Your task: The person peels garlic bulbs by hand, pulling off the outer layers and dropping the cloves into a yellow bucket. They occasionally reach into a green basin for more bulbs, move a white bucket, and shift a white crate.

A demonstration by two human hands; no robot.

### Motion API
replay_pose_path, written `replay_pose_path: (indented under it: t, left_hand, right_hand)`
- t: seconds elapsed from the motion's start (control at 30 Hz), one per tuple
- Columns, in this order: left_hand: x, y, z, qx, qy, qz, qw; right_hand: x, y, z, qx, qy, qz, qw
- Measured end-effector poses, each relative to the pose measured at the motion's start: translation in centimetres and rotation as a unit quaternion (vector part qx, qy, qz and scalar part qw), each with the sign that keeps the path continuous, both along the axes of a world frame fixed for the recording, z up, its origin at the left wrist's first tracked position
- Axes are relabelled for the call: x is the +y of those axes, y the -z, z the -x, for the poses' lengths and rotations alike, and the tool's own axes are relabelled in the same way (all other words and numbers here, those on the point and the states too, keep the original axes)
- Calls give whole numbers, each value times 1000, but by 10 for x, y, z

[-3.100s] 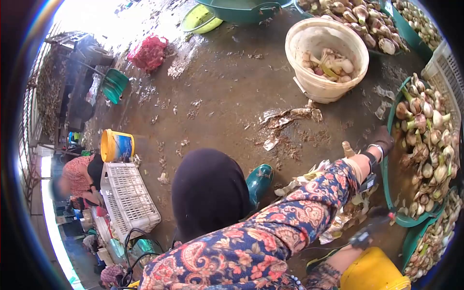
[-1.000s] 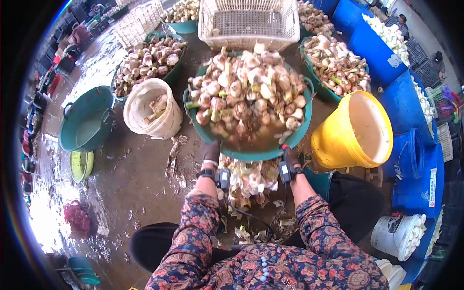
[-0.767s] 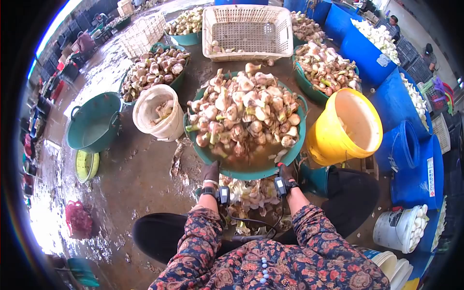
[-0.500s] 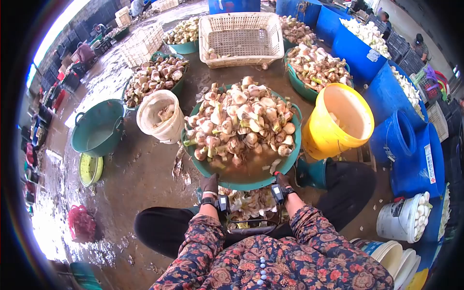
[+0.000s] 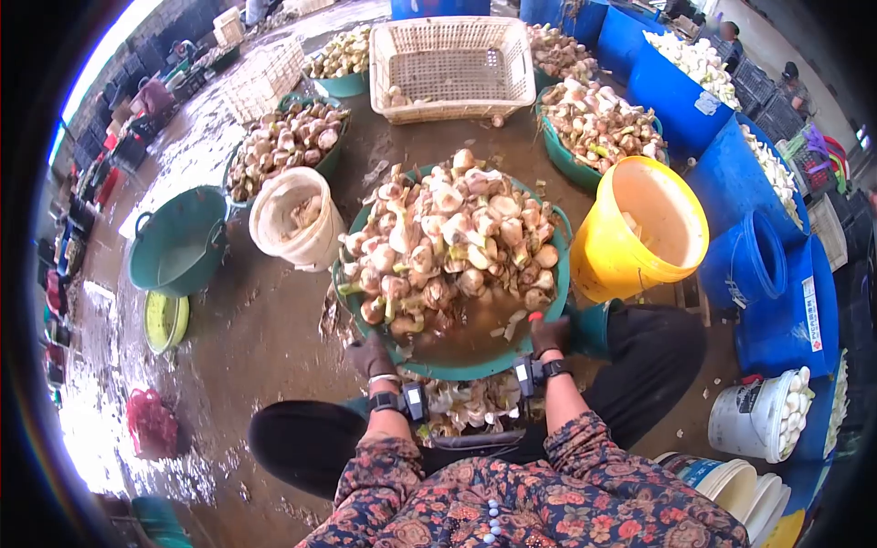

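Observation:
A wide green tub, heaped with brownish-pink bulbs with short stems, stands before my knees. Murky water shows in its near part. My left hand, in a dark glove, grips the tub's near-left rim. On the near-right rim, my gloved right hand is closed, with a red spot at the thumb end. Both hands' undersides are hidden by the rim and gloves. Below the tub, between my legs, lies a pile of pale peelings.
A white bucket stands left of the tub, a yellow bucket right. Beyond are a cream plastic crate and more green tubs of bulbs. Large blue bins line the right side. An empty green basin sits at left.
The green tub has shifted nearer to me and slightly left. My hands have spread farther apart along its rim, the left moving outward left and the right outward right.

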State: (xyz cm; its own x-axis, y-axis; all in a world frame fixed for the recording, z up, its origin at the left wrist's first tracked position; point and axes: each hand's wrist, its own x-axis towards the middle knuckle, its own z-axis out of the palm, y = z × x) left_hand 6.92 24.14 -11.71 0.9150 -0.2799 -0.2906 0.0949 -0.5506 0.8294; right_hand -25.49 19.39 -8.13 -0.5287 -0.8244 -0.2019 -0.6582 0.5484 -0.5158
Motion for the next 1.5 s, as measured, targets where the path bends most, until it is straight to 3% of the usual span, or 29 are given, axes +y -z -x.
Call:
replay_pose_path:
  t: [0.03,0.07,0.13,0.2,0.23,0.3,0.33,0.4,0.47,0.53,0.6,0.67,0.73,0.77,0.87,0.93,1.0,1.1,1.13,1.3,1.5]
  left_hand:
    - [-10,-24,-4,-39,2,48,998]
    - [-23,-54,-7,-77,3,95,993]
    - [-59,-73,-26,-118,105,179,971]
    - [-116,-87,-44,-184,172,155,955]
    - [-139,-113,-45,-185,242,131,943]
    - [-190,-140,-51,-203,384,123,893]
    - [-215,-139,-54,-197,432,116,872]
    - [-258,-123,-65,-291,536,36,791]
    - [-273,-131,-59,-348,608,-102,706]
    - [-285,-94,-65,-303,647,-83,695]
    - [-282,-71,-64,-353,645,-78,673]
    - [-280,-69,-58,-316,638,-89,696]
    - [-280,-66,-57,-335,638,-99,686]
    - [-281,-64,-57,-332,638,-122,684]
    - [-287,-67,-51,-320,637,-157,684]
    - [-290,-69,-50,-311,642,-157,683]
    - [-294,-68,-51,-288,646,-179,684]
    - [-304,-66,-49,-305,638,-187,682]
    - [-307,-66,-48,-304,634,-179,688]
    - [-305,-66,-49,-316,618,-165,701]
    - [-299,-65,-48,-342,603,-127,710]
  right_hand:
    - [-11,-16,0,52,35,108,992]
    - [-30,-53,1,10,19,165,986]
    - [-77,-134,-7,-67,9,281,957]
    - [-154,-152,4,-38,-105,323,940]
    - [-192,-167,-7,-105,-65,412,903]
    - [-276,-182,-8,-123,-127,312,934]
    - [-313,-182,-8,-99,-171,272,942]
    - [-376,-166,-8,-39,-216,219,951]
    - [-423,-144,-10,13,-227,186,956]
    - [-468,-115,-12,69,-242,150,956]
    - [-510,-78,-20,171,-275,176,930]
    - [-542,-60,-37,198,-295,178,918]
    - [-569,-47,-56,274,-350,230,866]
    - [-587,-32,-64,308,-358,312,824]
    - [-634,-2,-92,362,-369,324,792]
    - [-650,7,-109,386,-376,292,790]
    - [-662,0,-116,373,-411,181,812]
    - [-667,3,-113,310,-423,205,826]
    - [-663,0,-112,331,-461,209,797]
    - [-605,-13,-122,321,-503,179,783]
    - [-536,-71,-101,282,-557,87,776]
